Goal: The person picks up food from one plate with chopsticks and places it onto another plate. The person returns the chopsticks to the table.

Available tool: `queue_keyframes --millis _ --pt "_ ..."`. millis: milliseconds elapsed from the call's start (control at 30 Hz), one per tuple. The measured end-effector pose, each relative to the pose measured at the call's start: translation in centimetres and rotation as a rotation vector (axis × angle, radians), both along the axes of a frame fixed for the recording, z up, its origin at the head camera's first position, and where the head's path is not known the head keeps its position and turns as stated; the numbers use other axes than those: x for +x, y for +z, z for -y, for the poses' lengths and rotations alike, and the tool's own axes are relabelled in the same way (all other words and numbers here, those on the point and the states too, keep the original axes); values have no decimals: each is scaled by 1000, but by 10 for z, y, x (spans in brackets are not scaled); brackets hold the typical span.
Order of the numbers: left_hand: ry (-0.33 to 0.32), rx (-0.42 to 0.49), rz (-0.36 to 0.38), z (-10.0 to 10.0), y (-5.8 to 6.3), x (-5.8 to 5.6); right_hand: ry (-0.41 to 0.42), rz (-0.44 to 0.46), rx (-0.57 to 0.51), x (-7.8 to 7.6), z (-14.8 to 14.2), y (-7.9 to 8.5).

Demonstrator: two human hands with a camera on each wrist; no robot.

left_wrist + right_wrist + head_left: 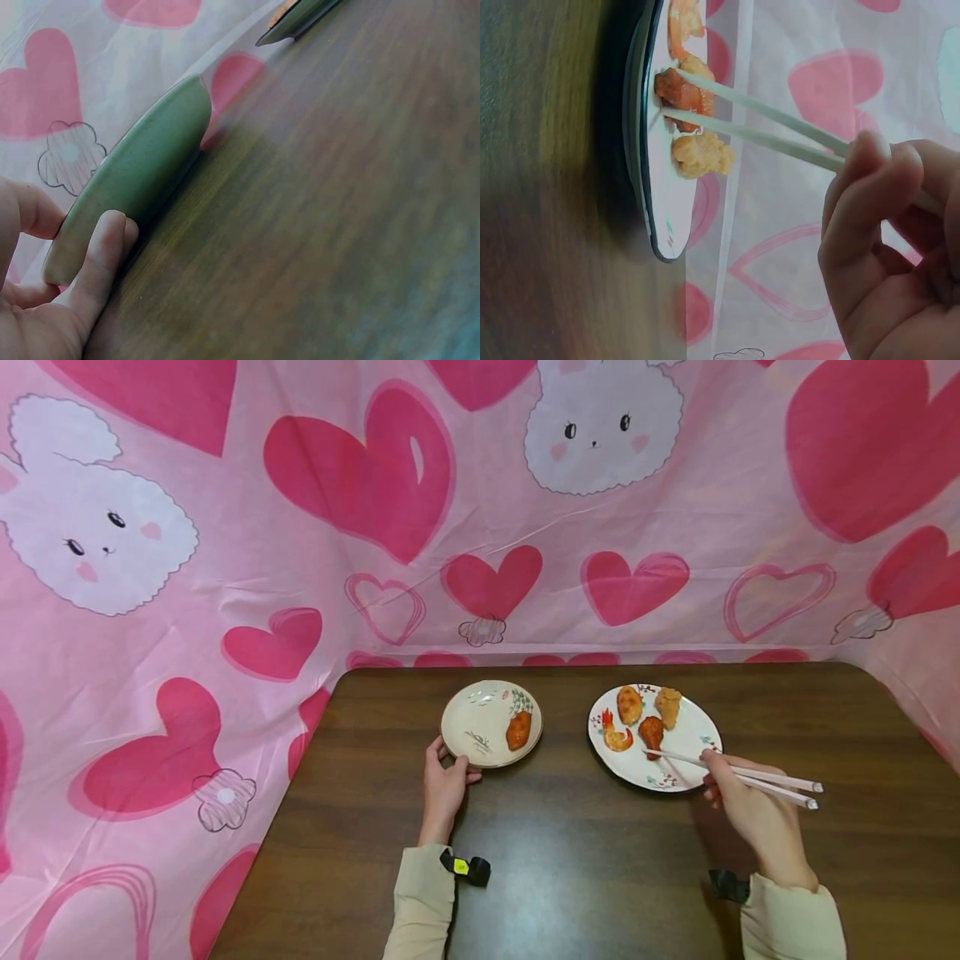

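My left hand (444, 792) grips the near-left rim of a cream plate (461, 714), thumb and fingers on its edge; the left wrist view shows its green outer side (154, 154). One glazed brown chicken wing piece (518, 731) lies at the plate's right side. My right hand (759, 817) holds a pair of pale chopsticks (780, 778). Their tips straddle a reddish-brown drumstick (681, 91) on a white oval plate (693, 731). Around the drumstick lie a shrimp (617, 737), a golden-brown wing piece (629, 704) and a crumbly fried chicken piece (667, 705).
Both plates stand on a dark wooden table (570, 843), toward its far edge, with a gap between them. Pink cloth (517, 518) with hearts and rabbit faces hangs behind the table and along its left side. A dark strap (467, 867) circles the left wrist.
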State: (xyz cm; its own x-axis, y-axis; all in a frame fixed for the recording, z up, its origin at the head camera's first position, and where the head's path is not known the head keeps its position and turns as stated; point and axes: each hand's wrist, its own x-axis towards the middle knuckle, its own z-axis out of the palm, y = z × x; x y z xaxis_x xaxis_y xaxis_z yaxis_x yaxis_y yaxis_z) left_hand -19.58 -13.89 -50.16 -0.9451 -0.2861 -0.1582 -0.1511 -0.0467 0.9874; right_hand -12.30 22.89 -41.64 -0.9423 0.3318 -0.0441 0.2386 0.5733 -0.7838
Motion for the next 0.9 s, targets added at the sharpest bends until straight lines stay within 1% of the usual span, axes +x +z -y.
queue_keyframes --millis 133,267,533,733,900 --pt "-2 2 -5 -1 0 0 -31 32 23 0 -1 1" --pt "-1 4 -13 -1 1 1 -40 51 40 1 0 1" --pt "-3 7 -3 0 0 0 -49 39 10 0 -1 2" --pt "-3 8 -6 -1 1 0 -58 40 -37 0 -1 3" --pt "-2 7 4 0 1 0 -55 56 -20 -1 -1 3"
